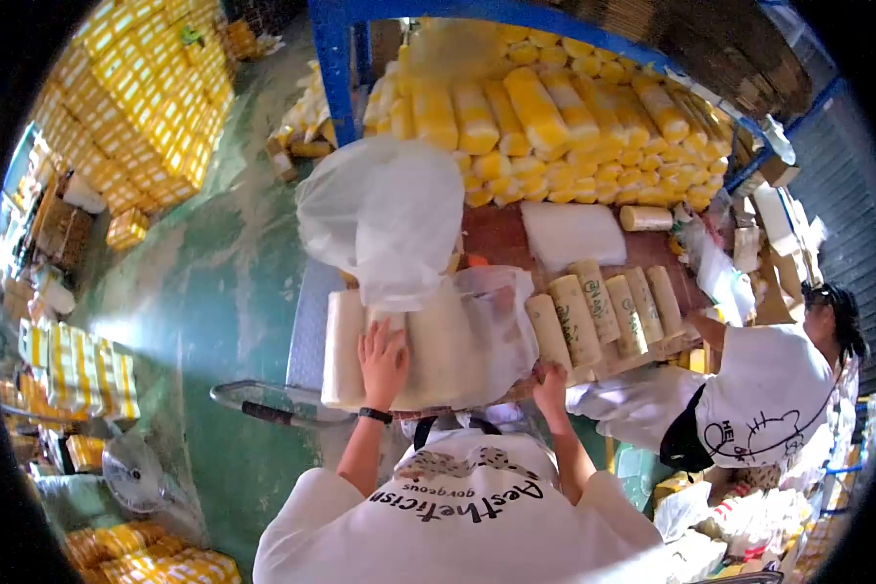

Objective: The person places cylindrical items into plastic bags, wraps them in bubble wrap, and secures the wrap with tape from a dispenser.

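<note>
My left hand point(383, 358), with a dark band at the wrist, lies with its fingers stretched out on top of the cream rolls. One pale roll point(344, 350) stands out at the left end, and more rolls point(438, 346) lie side by side to its right. A clear plastic bag point(499, 316) covers the right part of this group. My right hand point(552, 378) is closed at the bag's lower right edge, its fingertips partly hidden. A big puffed translucent bag point(384, 219) lies behind the rolls and hides their far ends.
To the right are several printed rolls point(594, 311). A co-worker point(764, 389) reaches towards the table there. A stack of white sheets point(574, 234) and a lone roll point(645, 218) lie farther back, before piled yellow-and-white packs point(545, 117). A metal handle point(263, 411) juts out left.
</note>
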A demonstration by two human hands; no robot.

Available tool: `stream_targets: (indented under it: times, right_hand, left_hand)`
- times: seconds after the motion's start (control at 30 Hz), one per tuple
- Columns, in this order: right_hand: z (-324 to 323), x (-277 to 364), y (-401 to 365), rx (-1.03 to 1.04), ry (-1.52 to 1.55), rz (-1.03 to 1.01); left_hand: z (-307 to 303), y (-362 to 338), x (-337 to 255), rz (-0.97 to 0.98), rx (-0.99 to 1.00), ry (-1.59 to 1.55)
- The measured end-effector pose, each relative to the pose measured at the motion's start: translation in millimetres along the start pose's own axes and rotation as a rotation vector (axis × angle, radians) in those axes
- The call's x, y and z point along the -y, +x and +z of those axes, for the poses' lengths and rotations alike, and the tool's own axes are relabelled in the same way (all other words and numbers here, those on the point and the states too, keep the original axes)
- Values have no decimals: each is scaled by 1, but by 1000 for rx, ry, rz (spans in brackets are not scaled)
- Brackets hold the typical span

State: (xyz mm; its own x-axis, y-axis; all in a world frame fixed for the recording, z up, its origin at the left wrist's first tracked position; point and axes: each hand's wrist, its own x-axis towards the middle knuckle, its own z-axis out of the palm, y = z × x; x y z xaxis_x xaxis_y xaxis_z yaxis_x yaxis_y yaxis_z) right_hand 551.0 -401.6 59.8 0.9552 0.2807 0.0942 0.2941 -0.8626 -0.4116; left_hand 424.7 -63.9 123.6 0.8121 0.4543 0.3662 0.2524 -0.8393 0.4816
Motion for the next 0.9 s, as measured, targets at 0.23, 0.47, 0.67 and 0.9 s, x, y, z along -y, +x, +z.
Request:
stream_targets:
  times: [0.23,0.47,0.67,0.9]
  right_hand:
    - [1,-51,51,-79,-39,-169]
    - [-32,-112,149,-62,-57,-311]
    - [-42,-172,246,-33,-50,-339]
    - [-11,-183,325,202,0,-450]
  left_hand:
    - [2,1,-16,-111,-10,-186]
    - [59,-2,-166,-242,370,-1037]
    - [226,-45,-214,25,588,-343]
    - [295,-70,-221,-321,393,-424]
